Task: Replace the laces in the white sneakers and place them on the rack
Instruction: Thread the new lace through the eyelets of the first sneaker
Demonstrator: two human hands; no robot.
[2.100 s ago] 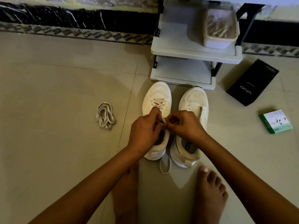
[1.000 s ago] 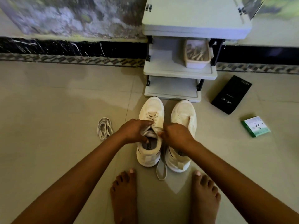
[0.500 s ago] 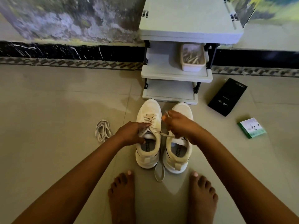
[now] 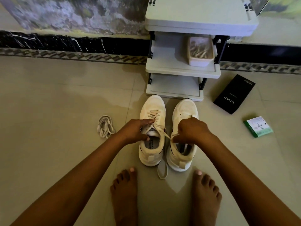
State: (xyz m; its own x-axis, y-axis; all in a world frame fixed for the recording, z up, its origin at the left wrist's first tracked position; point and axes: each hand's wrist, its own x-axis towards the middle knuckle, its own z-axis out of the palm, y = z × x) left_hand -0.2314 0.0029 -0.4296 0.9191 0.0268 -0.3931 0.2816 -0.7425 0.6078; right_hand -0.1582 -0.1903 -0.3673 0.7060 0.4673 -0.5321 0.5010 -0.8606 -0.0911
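Standing barefoot on glossy beige floor tiles (image 4: 48, 103), a person bends over two white sneakers set side by side, toes pointing at the rack (image 4: 182, 69). The left sneaker (image 4: 152, 110) has a smooth rounded toe and a padded collar, with a flat cream lace (image 4: 160, 129) crossed through its lower eyelets. The right sneaker (image 4: 184, 111) shows bare eyelet holes along its upper; a flat grey loop (image 4: 162, 171) lies on the floor between the two heels.

The left hand (image 4: 135, 132) rests on the left sneaker's near side at the tongue, fingers stretched toward the crossed lace and thumb tucked at the collar; whether it truly pinches the lace I cannot tell. The right hand (image 4: 190, 131) hovers over the right sneaker, fingers curled down, thumb and forefinger pinching the lace end, which runs taut back to the left shoe. Both forearms reach in from below.

A loose bundle of pale laces (image 4: 105, 126) lies coiled on the tiles, left of the shoes and apart from them. The rack is pale grey plastic with black posts, three flat shelves; a rectangular whitish tub (image 4: 200, 61) holding more laces sits on the middle shelf. To the right lie a matte black box (image 4: 234, 94) and a small green-and-white box (image 4: 258, 127).
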